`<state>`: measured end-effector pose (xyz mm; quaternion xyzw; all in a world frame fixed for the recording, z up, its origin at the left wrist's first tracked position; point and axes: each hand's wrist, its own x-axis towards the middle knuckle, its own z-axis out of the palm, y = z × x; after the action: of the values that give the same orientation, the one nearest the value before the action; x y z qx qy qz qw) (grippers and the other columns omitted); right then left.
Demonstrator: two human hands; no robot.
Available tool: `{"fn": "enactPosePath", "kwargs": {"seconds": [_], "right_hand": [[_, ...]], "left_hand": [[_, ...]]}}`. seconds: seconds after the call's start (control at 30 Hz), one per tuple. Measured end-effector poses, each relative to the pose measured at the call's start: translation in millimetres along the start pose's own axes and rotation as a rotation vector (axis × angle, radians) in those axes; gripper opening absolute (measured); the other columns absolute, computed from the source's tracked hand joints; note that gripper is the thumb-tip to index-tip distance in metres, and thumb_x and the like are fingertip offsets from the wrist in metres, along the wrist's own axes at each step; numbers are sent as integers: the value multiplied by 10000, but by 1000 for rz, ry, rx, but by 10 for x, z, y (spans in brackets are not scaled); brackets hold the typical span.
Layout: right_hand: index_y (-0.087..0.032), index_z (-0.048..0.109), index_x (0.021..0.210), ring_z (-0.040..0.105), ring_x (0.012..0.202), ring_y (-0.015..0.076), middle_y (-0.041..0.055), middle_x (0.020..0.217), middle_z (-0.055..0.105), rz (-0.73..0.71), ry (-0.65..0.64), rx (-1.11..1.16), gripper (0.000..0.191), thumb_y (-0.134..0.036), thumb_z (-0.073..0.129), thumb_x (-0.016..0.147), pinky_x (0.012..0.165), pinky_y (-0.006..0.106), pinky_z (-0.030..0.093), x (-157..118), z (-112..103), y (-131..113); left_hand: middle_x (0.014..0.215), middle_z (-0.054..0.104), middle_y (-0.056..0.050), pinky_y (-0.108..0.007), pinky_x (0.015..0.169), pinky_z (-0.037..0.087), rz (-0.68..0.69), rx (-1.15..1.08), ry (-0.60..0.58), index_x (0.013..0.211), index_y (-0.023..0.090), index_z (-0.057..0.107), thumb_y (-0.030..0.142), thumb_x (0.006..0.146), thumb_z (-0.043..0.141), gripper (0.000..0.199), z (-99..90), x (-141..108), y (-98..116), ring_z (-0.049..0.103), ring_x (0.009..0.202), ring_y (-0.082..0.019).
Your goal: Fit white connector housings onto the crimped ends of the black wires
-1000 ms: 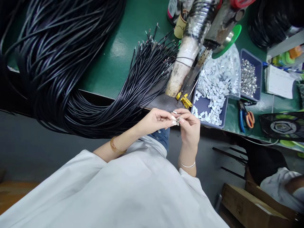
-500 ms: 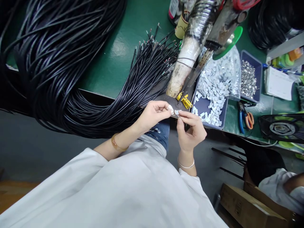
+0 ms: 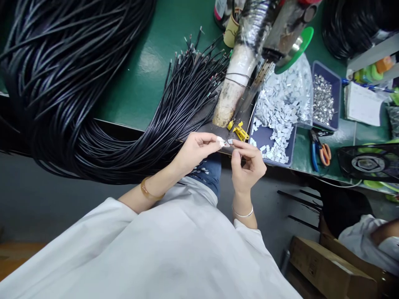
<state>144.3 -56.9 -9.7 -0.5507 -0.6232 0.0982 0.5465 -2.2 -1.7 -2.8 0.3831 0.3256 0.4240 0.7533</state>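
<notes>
My left hand (image 3: 202, 149) is closed in a pinch, a white wrap on a fingertip, holding something too small to make out. Close beside it, my right hand (image 3: 247, 164) pinches a small white piece (image 3: 230, 141) between its fingers. The fingertips of both hands nearly meet at the table's front edge. Behind them lie yellow clips (image 3: 240, 131). A blue tray (image 3: 289, 160) of small white pieces sits just right of the hands. A fan of black cables (image 3: 174, 108) with stripped ends spreads to the left.
A thick bundle of black cable (image 3: 68, 74) fills the left. A plastic-wrapped tube (image 3: 233, 79) slants above the table. Farther right are a tray of metal parts (image 3: 324, 97), pliers (image 3: 320, 151), paper (image 3: 363, 104) and a black fan (image 3: 368, 164). Another person's sleeve (image 3: 358, 234) shows at lower right.
The view has shifted slightly, so table items appear a little farther left. The fingers of my right hand have moved, and the white piece lies a little higher between the hands.
</notes>
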Motion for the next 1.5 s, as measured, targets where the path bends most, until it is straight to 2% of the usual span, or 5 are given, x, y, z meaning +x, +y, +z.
{"fn": "enactPosePath", "kwargs": {"seconds": [0.27,0.5,0.77,1.03,1.5], "right_hand": [[-230,612,894,756,907,154,19,1009,777,-245,-31,-193,193,-67,669,808,806,288,628,22,-4,56],[-216,630,917,757,920,168,66,1176,740,-115,-48,-162,82,-152,638,868,700,272,642,82,46,61],[-219,635,899,721,1090,215,75,1192,731,-95,-64,-149,52,-172,630,878,841,372,659,140,47,-28],[-209,601,883,766,876,174,77,1161,747,-44,-46,-95,82,-150,649,853,683,283,653,55,29,18],[-212,665,900,758,863,160,55,1092,771,-75,-34,-173,77,-154,668,850,617,242,595,104,42,-4]], "left_hand": [[636,649,10,-204,637,458,43,65,85,653,127,713,228,680,763,116,48,41,24,542,607,-75],[632,647,14,-198,605,461,112,157,186,653,121,694,181,671,718,68,115,85,22,551,600,-76],[633,659,9,-194,596,463,159,190,206,648,130,692,197,697,701,83,135,94,85,555,592,-74],[614,634,17,-189,581,435,139,223,166,637,119,689,178,693,682,82,104,69,64,516,577,-68],[649,653,2,-191,584,451,157,250,165,679,124,706,202,698,678,85,75,98,-20,552,602,-84]]}}
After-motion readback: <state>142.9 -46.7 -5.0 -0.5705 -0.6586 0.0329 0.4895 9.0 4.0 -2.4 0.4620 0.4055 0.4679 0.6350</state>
